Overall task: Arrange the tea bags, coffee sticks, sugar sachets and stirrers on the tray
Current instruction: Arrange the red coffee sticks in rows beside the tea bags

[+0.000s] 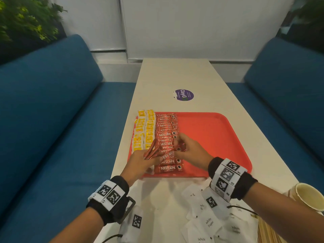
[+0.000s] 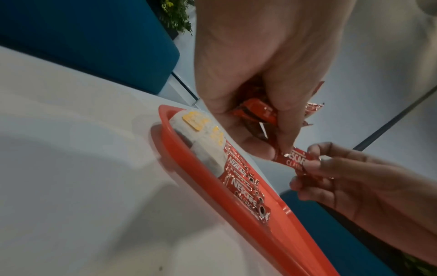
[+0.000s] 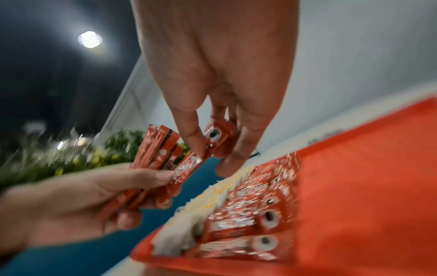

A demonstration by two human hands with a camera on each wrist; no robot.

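Observation:
A red tray [image 1: 215, 137] lies on the white table. Two columns of yellow-and-white tea bags [image 1: 144, 130] fill its left side, and beside them runs a column of red coffee sticks [image 1: 167, 137]. My left hand [image 1: 142, 160] grips a bunch of coffee sticks [image 1: 152, 152] above the tray's near left corner. My right hand [image 1: 185, 148] pinches one end of a single coffee stick [image 1: 175, 149] whose other end is still at the bunch; the same stick [image 2: 294, 158] shows in the left wrist view between both hands. White sugar sachets [image 1: 208, 221] lie loose on the table in front of the tray.
A paper cup [image 1: 310, 197] stands at the near right table edge, with wooden strips [image 1: 266, 232] below it. A purple round sticker [image 1: 184, 95] marks the table beyond the tray. Blue benches [image 1: 52, 120] flank the table. The tray's right half is bare.

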